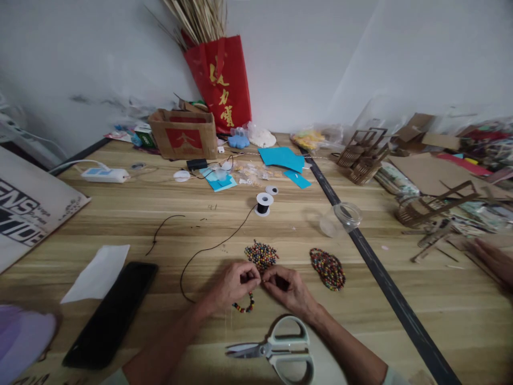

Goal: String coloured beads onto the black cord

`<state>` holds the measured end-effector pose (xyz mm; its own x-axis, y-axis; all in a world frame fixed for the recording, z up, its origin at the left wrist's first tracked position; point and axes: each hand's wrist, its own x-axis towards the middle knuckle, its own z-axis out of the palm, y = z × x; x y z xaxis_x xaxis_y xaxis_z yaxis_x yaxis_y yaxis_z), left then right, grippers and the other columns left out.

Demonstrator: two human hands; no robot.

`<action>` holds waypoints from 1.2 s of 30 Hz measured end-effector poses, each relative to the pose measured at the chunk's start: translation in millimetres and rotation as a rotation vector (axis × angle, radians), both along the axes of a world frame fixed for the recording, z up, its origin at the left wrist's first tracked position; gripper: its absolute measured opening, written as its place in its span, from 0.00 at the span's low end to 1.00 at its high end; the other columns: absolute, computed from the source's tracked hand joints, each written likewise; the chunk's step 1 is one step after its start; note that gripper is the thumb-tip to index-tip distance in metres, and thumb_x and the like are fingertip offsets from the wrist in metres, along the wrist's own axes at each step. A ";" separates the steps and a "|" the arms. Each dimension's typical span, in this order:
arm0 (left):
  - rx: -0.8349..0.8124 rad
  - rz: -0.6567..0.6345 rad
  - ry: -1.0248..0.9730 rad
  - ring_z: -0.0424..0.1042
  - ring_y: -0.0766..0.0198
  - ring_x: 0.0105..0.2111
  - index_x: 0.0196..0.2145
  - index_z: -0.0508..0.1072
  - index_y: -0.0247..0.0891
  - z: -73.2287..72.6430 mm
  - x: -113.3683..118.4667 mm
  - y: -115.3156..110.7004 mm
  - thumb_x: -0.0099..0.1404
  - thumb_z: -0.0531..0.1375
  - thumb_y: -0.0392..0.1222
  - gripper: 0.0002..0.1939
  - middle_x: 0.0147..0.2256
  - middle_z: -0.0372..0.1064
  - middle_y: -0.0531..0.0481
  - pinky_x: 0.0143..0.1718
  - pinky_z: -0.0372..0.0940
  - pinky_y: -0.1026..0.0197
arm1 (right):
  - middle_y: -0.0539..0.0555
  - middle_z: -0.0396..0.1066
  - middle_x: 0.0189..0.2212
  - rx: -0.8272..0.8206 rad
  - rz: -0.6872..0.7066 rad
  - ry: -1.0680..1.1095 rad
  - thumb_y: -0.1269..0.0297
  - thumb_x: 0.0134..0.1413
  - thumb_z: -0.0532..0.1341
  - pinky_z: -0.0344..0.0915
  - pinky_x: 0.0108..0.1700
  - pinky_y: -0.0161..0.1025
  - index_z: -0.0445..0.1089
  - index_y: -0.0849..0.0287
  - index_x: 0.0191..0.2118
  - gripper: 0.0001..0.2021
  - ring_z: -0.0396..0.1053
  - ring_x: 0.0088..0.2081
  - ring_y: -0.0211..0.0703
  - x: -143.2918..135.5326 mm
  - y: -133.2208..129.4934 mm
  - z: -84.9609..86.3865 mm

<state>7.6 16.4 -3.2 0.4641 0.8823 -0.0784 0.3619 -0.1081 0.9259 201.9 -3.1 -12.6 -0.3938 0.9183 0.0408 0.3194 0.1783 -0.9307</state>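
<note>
Fingertips of my left hand (234,282) and my right hand (292,290) almost meet in front of a loose pile of multicoloured beads (261,253). Both are closed in a pinch. A short string of beads (249,307) hangs in a curve below my left hand, which grips its cord. Whatever sits between my right fingertips is too small to make out. Black cord (208,248) runs from a white spool (263,204) toward my left wrist. A coiled beaded strand (327,269) lies right of my right hand. White-handled scissors (276,350) rest below both hands, blades pointing left.
At left lie a black phone (112,315), white paper (97,272) and a loose cord piece (158,232). A clear round container (340,218) stands near the dark strip. Small woven baskets (425,207) and another person's hand (495,261) are at right. A cardboard box (160,133) is behind.
</note>
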 end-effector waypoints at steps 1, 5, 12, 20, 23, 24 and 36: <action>0.005 0.000 0.001 0.63 0.68 0.25 0.27 0.73 0.35 -0.9 -0.2 0.0 0.56 0.58 0.34 0.03 0.24 0.66 0.54 0.28 0.58 0.68 | 0.49 0.64 0.23 -0.001 -0.001 0.001 0.65 0.56 0.60 0.53 0.26 0.31 0.72 0.62 0.34 0.06 0.58 0.24 0.34 -0.1 -0.1 0.1; 0.008 -0.005 -0.002 0.63 0.68 0.24 0.27 0.73 0.34 -2.6 -0.7 0.5 0.56 0.58 0.34 0.03 0.23 0.66 0.54 0.27 0.57 0.68 | 0.47 0.62 0.21 -0.005 -0.008 -0.007 0.65 0.55 0.60 0.52 0.25 0.31 0.72 0.62 0.34 0.07 0.56 0.23 0.34 -0.2 0.2 -0.1; 0.019 -0.002 0.021 0.63 0.68 0.25 0.27 0.73 0.35 -2.0 -0.2 0.3 0.57 0.59 0.34 0.03 0.23 0.67 0.54 0.27 0.57 0.68 | 0.47 0.60 0.20 0.007 -0.006 -0.014 0.65 0.55 0.60 0.52 0.25 0.31 0.72 0.62 0.33 0.07 0.56 0.22 0.33 -1.3 0.7 3.0; 0.021 0.007 0.028 0.65 0.68 0.26 0.26 0.73 0.35 2.9 1.0 -0.5 0.57 0.59 0.34 0.03 0.24 0.68 0.53 0.29 0.59 0.68 | 0.48 0.63 0.22 0.018 0.008 -0.009 0.63 0.57 0.60 0.54 0.26 0.32 0.71 0.61 0.34 0.07 0.58 0.24 0.34 -1.4 0.1 2.4; 0.024 0.009 0.033 0.65 0.68 0.26 0.26 0.73 0.35 3.7 1.3 -0.7 0.57 0.59 0.34 0.03 0.24 0.68 0.53 0.29 0.59 0.68 | 0.48 0.62 0.21 0.015 0.002 -0.020 0.61 0.57 0.60 0.53 0.25 0.32 0.71 0.61 0.33 0.09 0.58 0.23 0.35 -1.9 0.3 3.9; 0.022 0.007 0.031 0.65 0.67 0.26 0.26 0.73 0.35 3.5 1.3 -0.8 0.57 0.59 0.34 0.03 0.25 0.69 0.53 0.29 0.59 0.68 | 0.48 0.62 0.21 0.013 0.002 -0.025 0.60 0.57 0.60 0.53 0.25 0.32 0.71 0.61 0.33 0.09 0.58 0.23 0.35 -1.9 0.4 4.4; 0.017 -0.005 0.018 0.65 0.67 0.26 0.29 0.77 0.34 1.7 -1.3 0.6 0.57 0.59 0.34 0.06 0.25 0.71 0.51 0.28 0.59 0.68 | 0.50 0.69 0.24 0.040 -0.010 -0.036 0.63 0.56 0.60 0.55 0.27 0.31 0.72 0.62 0.33 0.08 0.61 0.25 0.34 -0.2 1.0 2.6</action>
<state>6.4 17.0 -1.5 0.4676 0.8811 -0.0715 0.3776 -0.1259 0.9174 201.7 -2.1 -10.0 -0.3862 0.9202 0.0637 0.3548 0.2120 -0.9106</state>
